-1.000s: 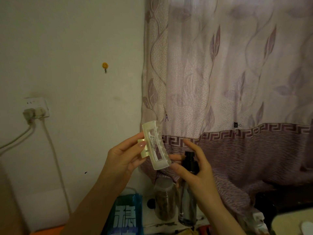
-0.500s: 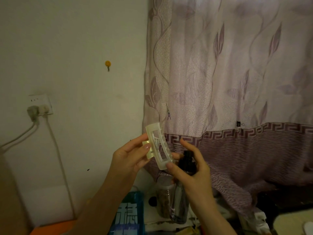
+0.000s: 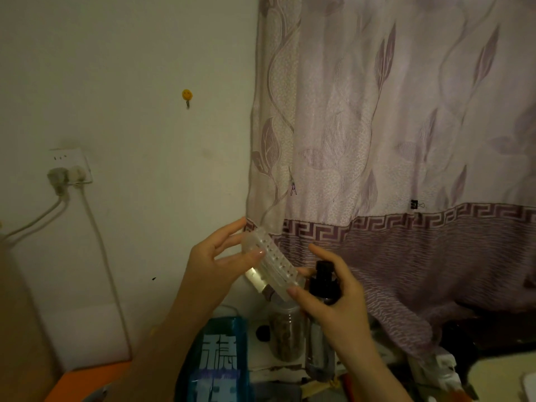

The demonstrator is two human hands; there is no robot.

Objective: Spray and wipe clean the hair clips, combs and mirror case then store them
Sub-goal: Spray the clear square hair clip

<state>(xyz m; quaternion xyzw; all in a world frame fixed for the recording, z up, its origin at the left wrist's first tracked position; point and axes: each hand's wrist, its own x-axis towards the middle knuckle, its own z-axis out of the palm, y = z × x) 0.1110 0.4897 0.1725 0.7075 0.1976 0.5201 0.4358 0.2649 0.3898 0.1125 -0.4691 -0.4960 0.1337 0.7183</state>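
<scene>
a big pale curtain (image 3: 391, 126) is hanging on the right and a plain wall (image 3: 130, 82) is filling the left, with a socket (image 3: 71, 166) and its cords on it. low down, a blue bag (image 3: 217, 361) with white marks and a jar (image 3: 285, 332) are sitting under the hands. the right hand (image 3: 333, 303) is wrapping its fingers around a see-through spray bottle (image 3: 320, 338) with a black top, and its first finger is lifting over that top. the left hand (image 3: 216, 266) is pinching a pale hair clip (image 3: 272, 266) with its thumb in front and its long fingers reaching behind. the clip is up in the air between both hands, not on the table. its long side is slanting from up on the left to down on the right, and its low end is touching the right thumb, just beside the black top. the left hand is the one holding the clip, and the right hand is just next to it. it looks like the spray is about to go on the clip, so the black top should be pointing at the clip's long side. i cannot tell which way the little spray hole is facing. wiping and putting away are probably coming later.
</scene>
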